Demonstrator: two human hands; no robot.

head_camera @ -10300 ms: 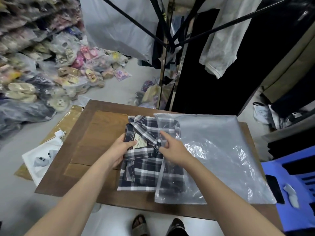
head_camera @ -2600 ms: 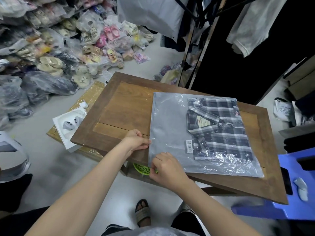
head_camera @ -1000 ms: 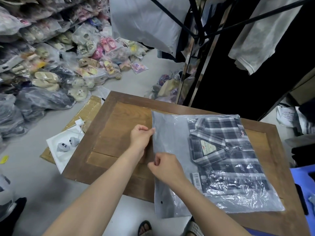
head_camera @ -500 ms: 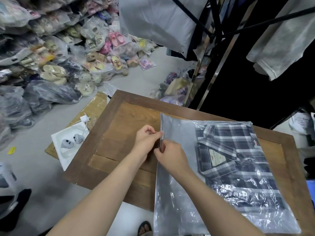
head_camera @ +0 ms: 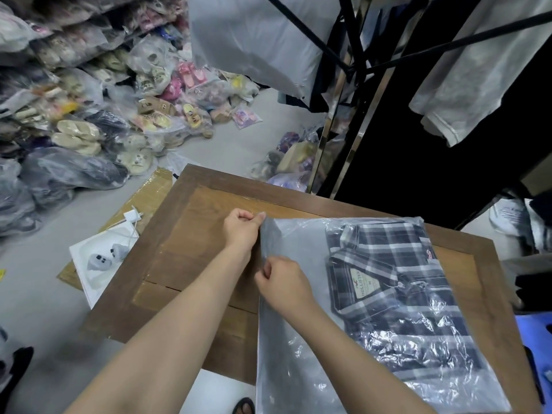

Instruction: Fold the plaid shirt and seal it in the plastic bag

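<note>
Plastic edge pinched at two spots: close it flat

Your plaid shirt (head_camera: 397,279) lies folded inside the plastic bag (head_camera: 298,324), over on its right side. The bag rests on the wooden tabletop (head_camera: 191,264), its near end hanging over the edge. Your left hand (head_camera: 242,230) pinches the bag's left edge at the far corner. Your right hand (head_camera: 283,282) pinches the same edge nearer you, fingers (head_camera: 267,268) curled on the film. The seal looks unfinished. Pull the edge taut between both pinches, line up the two layers, squeeze out trapped air, then press along it toward you
</note>
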